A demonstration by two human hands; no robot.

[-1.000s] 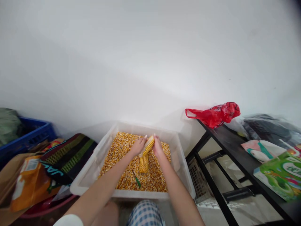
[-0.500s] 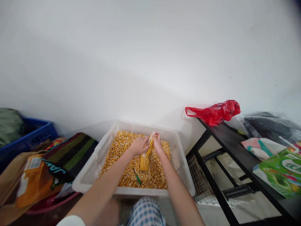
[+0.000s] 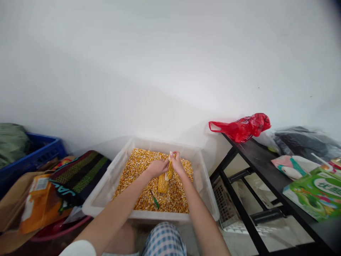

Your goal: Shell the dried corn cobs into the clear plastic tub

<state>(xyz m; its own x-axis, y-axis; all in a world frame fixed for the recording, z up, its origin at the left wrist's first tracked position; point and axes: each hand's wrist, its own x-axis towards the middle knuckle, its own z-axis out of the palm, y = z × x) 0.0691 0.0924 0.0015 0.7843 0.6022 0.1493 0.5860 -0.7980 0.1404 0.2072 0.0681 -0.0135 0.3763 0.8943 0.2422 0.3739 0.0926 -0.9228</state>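
Here both the left hand [image 3: 157, 167] and right hand [image 3: 176, 164] clasp the corn cob [image 3: 163, 179] mid-tub [image 3: 207, 192]; it looks rigid, light, knobbly — best gripped at its upper end.

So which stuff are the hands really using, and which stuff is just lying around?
In use:
left hand and right hand, both gripping the corn cob
loose kernels
clear tub

Just lying about:
green tool in the tub, untouched
red bag
blue crate
orange packet
green box
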